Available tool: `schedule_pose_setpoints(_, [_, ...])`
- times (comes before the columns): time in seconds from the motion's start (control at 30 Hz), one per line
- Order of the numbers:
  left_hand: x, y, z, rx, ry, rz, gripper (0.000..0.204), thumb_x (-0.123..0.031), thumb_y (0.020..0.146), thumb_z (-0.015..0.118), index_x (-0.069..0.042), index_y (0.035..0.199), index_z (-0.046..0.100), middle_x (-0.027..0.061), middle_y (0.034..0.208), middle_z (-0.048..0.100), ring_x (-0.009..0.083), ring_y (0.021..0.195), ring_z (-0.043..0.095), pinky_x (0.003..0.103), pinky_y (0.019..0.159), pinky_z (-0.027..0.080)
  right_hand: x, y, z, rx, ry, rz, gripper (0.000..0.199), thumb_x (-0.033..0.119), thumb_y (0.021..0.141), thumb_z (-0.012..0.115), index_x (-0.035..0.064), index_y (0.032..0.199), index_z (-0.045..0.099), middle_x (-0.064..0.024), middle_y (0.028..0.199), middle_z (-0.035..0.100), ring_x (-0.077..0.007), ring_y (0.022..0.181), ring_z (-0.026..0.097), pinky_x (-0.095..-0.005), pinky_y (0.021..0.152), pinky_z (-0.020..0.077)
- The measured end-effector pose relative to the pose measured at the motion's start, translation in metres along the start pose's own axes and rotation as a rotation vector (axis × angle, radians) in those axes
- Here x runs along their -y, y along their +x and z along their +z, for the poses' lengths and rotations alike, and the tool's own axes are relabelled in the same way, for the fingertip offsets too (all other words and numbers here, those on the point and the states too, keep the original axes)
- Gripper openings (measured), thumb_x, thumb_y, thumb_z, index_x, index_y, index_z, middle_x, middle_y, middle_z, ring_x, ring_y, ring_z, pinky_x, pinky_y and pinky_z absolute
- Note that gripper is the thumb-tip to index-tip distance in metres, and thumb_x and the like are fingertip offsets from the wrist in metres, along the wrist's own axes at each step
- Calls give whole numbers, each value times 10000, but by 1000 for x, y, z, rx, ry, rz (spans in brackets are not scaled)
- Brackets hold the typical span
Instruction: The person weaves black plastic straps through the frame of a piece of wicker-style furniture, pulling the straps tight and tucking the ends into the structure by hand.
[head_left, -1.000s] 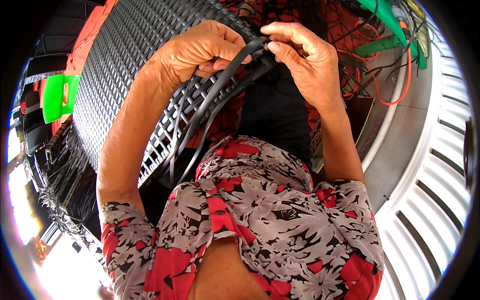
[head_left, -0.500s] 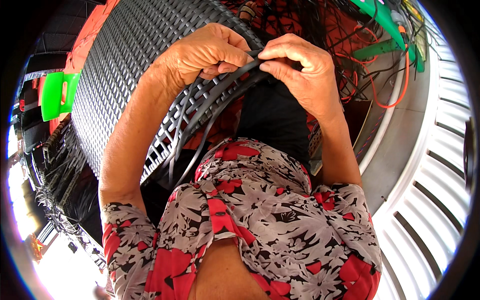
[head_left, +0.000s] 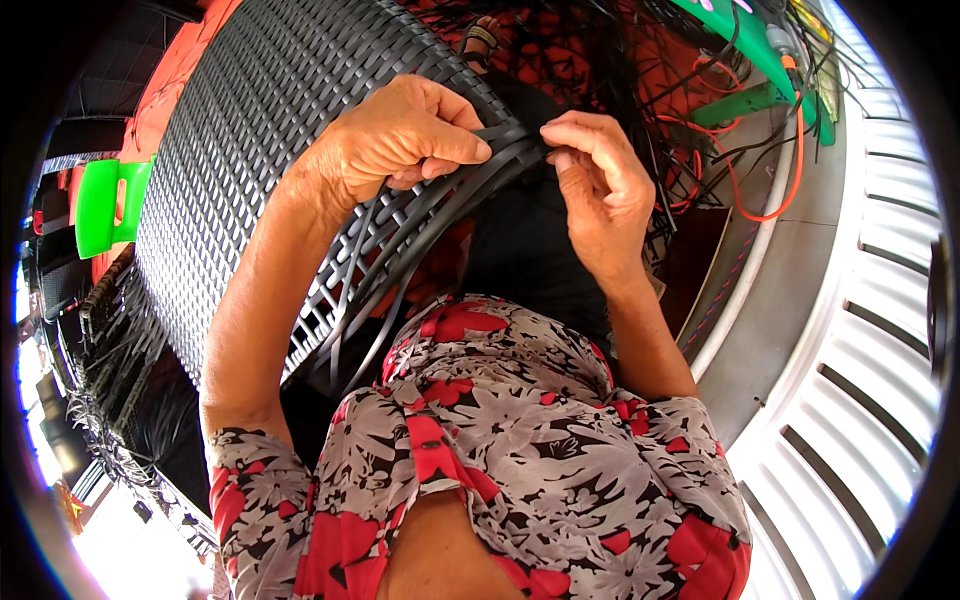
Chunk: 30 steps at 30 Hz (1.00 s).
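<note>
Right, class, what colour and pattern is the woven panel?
The woven panel is dark grey in an over-under weave, seen best in the head view.

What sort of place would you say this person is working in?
Most likely a weaving workshop, though I can't be certain: there is a large dark woven piece, dark loose strips tangled at the upper right, and another mass of strands at the left.

The woven panel [head_left: 250,150] is dark grey in a tight over-and-under weave, its loose strips [head_left: 432,232] similarly grey. The shirt [head_left: 500,430] has grey and red flowers on black. The cord [head_left: 801,150] is orange, the slats [head_left: 870,365] white, the floor [head_left: 583,72] red.
</note>
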<state>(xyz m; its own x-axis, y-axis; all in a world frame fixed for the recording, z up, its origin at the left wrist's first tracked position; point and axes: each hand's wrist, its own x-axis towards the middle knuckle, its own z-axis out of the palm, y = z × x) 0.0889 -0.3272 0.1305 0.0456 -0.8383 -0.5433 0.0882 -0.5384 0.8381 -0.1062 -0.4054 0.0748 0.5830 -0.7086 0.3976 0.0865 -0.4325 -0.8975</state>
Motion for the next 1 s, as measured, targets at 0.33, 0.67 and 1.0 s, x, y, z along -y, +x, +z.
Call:
schedule_pose_setpoints(0.33, [0, 1, 0, 20, -22, -11, 185, -127, 729, 731, 10, 780, 617, -18, 491, 493, 8, 374, 390, 155, 328, 228, -6, -12, 7, 15, -140, -205, 466, -197, 673, 522, 31, 1057, 656, -112, 949, 577, -216, 816, 575, -263, 660, 469])
schedule_pose_setpoints(0.67, [5, 1, 0, 23, -37, 15, 181, -118, 731, 728, 16, 783, 618, -17, 503, 514, 7, 376, 404, 151, 326, 240, -14, -14, 9, 57, -410, -401, 511, -143, 631, 575, 98, 1072, 670, -115, 988, 559, -295, 851, 542, -342, 673, 474])
schedule_pose_setpoints(1.0, [1, -14, 6, -79, 16, 47, 269, -126, 756, 741, 58, 898, 605, 6, 540, 536, 26, 396, 427, 158, 344, 272, -8, -24, 13, 59, -396, -307, 585, -161, 628, 567, 115, 1137, 649, -126, 1086, 545, -288, 921, 539, -325, 664, 479])
